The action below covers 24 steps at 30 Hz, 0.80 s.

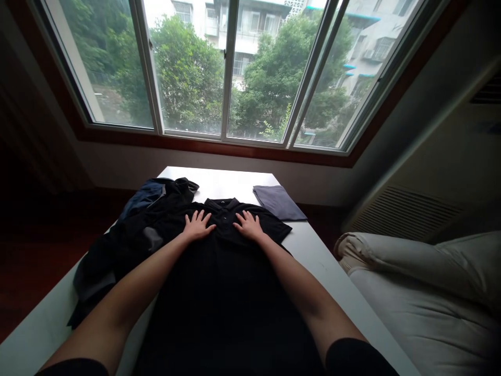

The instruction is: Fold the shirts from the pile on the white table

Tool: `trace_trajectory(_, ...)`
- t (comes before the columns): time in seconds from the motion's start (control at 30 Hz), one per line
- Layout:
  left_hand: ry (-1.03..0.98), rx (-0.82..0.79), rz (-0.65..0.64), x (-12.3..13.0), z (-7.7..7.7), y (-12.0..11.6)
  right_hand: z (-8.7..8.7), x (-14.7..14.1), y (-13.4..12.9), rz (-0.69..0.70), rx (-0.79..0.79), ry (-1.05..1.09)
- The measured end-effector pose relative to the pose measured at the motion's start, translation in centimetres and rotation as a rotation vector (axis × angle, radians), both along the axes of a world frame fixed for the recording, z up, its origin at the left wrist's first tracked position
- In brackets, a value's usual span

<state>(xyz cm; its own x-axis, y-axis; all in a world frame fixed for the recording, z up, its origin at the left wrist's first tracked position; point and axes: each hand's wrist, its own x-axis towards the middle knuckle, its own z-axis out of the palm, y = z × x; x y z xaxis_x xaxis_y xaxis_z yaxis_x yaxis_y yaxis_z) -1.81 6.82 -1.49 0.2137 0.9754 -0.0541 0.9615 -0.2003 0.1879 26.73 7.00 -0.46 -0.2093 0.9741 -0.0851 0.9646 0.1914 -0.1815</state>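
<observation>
With left hand (pixel 198 226) and right hand (pixel 249 226) spread-fingered, I rest on the unfolded shirt (pixel 230 282), the cloth (pixel 279 202) folded by the table's (pixel 219 183) far right corner, clothes (pixel 117 245) heaped left.

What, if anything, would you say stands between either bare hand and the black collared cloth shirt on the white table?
Nothing visible does: the bare left hand and the bare right hand both rest on the shirt, one on each side of its front opening.
</observation>
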Motion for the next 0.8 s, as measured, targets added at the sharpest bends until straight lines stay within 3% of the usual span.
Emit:
trace_trajectory(0.47,0.005,0.007,-0.047,-2.2,0.2,7.0,-0.1,-1.2,5.6,-0.123,-0.002,0.022)
trace_trajectory(0.6,0.003,0.035,-0.026,-2.7,0.2,7.2,0.0,-0.8,5.5,-0.124,0.016,0.040)
trace_trajectory(0.8,0.029,0.180,0.036,-2.6,-0.7,5.4,0.1,-1.0,4.8,-0.144,0.029,0.042)
